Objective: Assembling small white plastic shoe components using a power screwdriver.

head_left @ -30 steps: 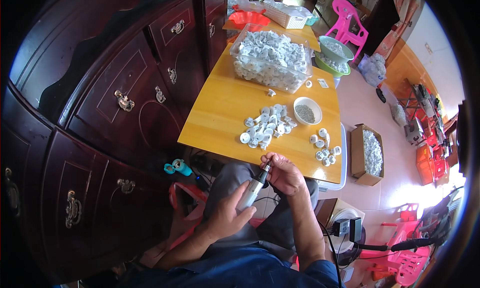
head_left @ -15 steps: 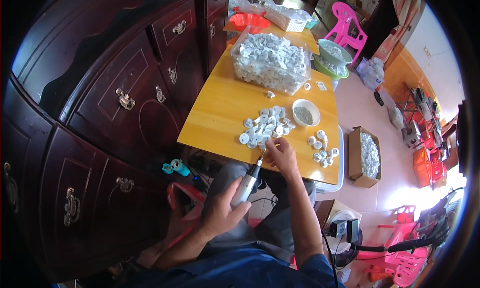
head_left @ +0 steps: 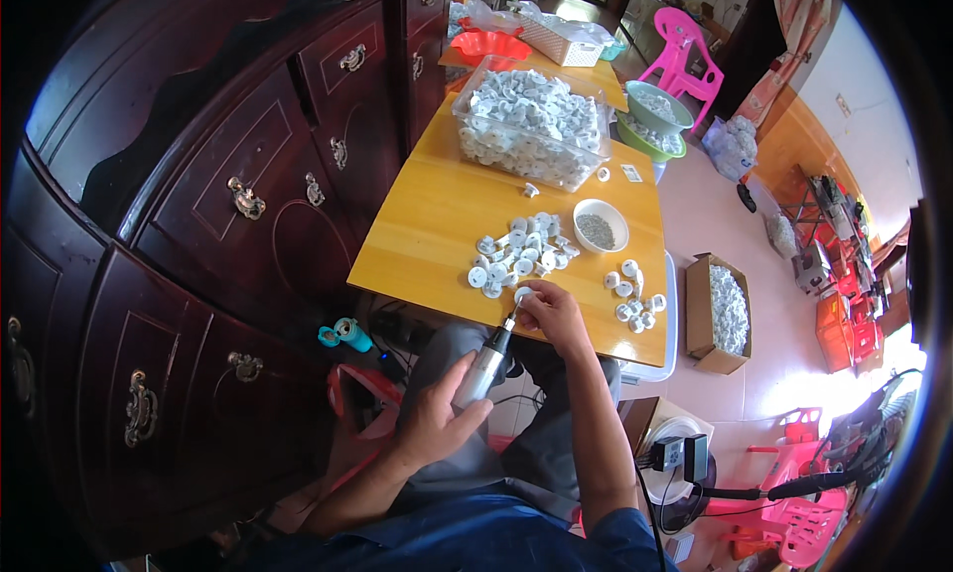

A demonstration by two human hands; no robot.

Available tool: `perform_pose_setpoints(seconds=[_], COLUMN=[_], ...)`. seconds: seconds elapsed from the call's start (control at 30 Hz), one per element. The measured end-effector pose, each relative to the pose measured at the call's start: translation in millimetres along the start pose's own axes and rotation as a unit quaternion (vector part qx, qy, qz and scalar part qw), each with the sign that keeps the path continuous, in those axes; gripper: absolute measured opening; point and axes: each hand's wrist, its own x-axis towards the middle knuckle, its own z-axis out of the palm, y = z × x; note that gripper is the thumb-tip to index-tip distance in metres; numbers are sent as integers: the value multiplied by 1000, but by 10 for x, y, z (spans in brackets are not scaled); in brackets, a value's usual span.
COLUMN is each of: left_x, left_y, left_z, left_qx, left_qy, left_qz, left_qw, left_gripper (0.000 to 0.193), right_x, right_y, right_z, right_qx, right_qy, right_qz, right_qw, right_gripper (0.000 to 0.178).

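Observation:
My left hand (head_left: 445, 413) is wrapped round a silver and black electric screwdriver (head_left: 483, 369), its bit tilted up toward the table's front edge. At the bit's tip, my right hand (head_left: 553, 316) pinches a small white round plastic part (head_left: 523, 294). The fingers partly cover this part and the bit's end. Just beyond lies a loose pile of similar white plastic parts (head_left: 521, 249). To the right of that pile stands a white bowl (head_left: 618, 220) of tiny metallic pieces, probably screws. A smaller group of white parts (head_left: 635, 309) sits near the table's right edge.
A clear plastic bin (head_left: 536, 162) heaped with white parts stands at the back of the yellow wooden table (head_left: 417, 244). Dark wooden drawers (head_left: 228, 234) line the left. A cardboard box (head_left: 701, 319) of white pieces is on the floor, right. Pink chairs (head_left: 685, 61) stand farther off.
A white round part now shows in my right fingers at the screwdriver's tip. The screwdriver and both hands have shifted slightly down and left, along with the whole view.

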Motion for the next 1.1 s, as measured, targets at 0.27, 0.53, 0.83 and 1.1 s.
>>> perform_pose_setpoints(seconds=[0.27,0.53,0.83,1.1], left_x=[5,-6,15,141], left_y=[-9,49,-3,1], left_z=[30,51,100,110], left_qx=[-15,-32,-32,-22], left_qy=[-17,-29,-34,-46], left_qz=[-3,-51,-70,-77], left_qw=[1000,998,996,996], left_gripper=[56,59,59,58], right_x=[-277,-314,-333,-251], right_y=[33,88,29,264], right_z=[-94,-118,-137,-193], right_qx=[121,161,205,273], right_qy=[37,8,-11,-50], right_qz=[-5,-6,8,-30], right_qw=[992,987,979,960], right_gripper=[18,21,19,19])
